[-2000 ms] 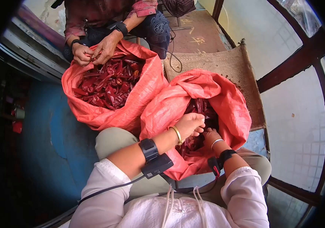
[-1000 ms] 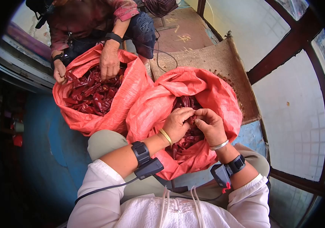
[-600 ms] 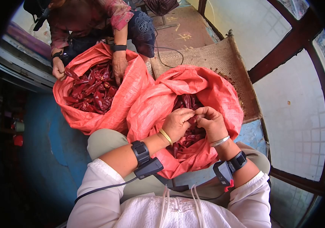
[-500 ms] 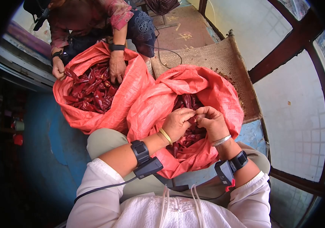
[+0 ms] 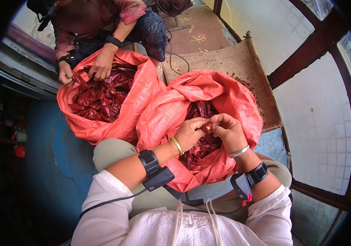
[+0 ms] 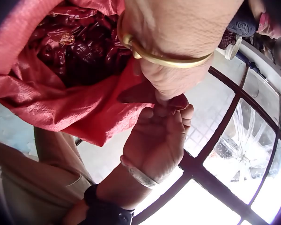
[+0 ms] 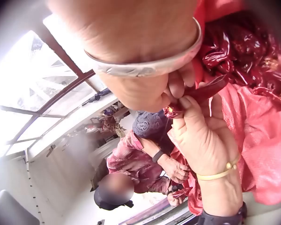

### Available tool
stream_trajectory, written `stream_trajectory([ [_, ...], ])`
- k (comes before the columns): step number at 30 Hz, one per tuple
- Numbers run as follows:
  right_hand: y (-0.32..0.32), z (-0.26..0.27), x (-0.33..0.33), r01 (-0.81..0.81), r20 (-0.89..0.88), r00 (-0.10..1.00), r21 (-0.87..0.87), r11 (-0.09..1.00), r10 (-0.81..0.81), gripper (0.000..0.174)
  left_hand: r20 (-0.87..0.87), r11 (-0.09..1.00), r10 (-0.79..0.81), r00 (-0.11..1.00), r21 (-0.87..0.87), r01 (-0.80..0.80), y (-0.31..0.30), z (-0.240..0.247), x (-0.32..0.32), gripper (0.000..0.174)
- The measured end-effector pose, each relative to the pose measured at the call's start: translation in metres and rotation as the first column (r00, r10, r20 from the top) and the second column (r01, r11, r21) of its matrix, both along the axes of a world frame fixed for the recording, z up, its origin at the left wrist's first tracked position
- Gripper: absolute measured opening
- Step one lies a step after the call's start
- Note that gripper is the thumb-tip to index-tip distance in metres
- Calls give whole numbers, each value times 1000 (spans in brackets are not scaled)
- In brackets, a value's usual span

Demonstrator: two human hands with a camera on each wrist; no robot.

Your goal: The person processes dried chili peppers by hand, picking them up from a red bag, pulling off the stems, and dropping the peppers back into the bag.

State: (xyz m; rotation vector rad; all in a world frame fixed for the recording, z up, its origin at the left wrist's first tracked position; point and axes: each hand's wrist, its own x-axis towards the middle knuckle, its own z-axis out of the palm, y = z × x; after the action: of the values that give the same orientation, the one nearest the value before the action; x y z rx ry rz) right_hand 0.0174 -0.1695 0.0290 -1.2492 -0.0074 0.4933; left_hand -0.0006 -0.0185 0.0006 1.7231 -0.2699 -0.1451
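A dark red dried chili pepper is held between both hands over the mouth of the nearer red woven sack. My left hand, with a gold bangle, grips the pepper's body between thumb and fingers. At its stem end, where a pale yellowish spot shows, my right hand, with a silver bangle, pinches with curled thumb and fingertips. In the left wrist view, the pepper pokes out past the left fingers. More dried chilies fill the sack beneath the hands.
A second red sack of chilies adjoins on the left, with another person's hands over it. A woven mat with scattered bits lies behind. Framed window panes rise on the right; a cable crosses the back.
My right hand has come up from inside the sack to meet the left at a chili. Lately both stay nearly still, the pale end turning into view. The other person's hand has lifted and shifted left.
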Motion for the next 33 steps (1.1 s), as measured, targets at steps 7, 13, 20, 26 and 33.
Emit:
stream_trajectory([
  [7, 8, -2, -4, 28, 340, 938, -269, 963, 68, 16, 69, 996, 30, 997, 81, -35, 2, -4, -1, 30],
  [13, 8, -7, 0, 11, 193, 980, -279, 960, 45, 17, -104, 995, 62, 993, 80, -53, 10, 3, 1, 23],
  [20, 5, -19, 3, -3, 54, 998, -214, 977, 15, 15, -499, 649, 302, 813, -517, -558, 76, 22, 35, 14],
  [26, 10, -56, -2, -104, 181, 934, -687, 719, 308, 16, -665, 72, 487, 567, -616, -784, 178, 28, 37, 37],
  [33, 29, -119, -33, -246, 213, 598, -869, 430, 773, 29, -581, 187, 452, 677, -681, -709, 173, 29, 16, 30],
])
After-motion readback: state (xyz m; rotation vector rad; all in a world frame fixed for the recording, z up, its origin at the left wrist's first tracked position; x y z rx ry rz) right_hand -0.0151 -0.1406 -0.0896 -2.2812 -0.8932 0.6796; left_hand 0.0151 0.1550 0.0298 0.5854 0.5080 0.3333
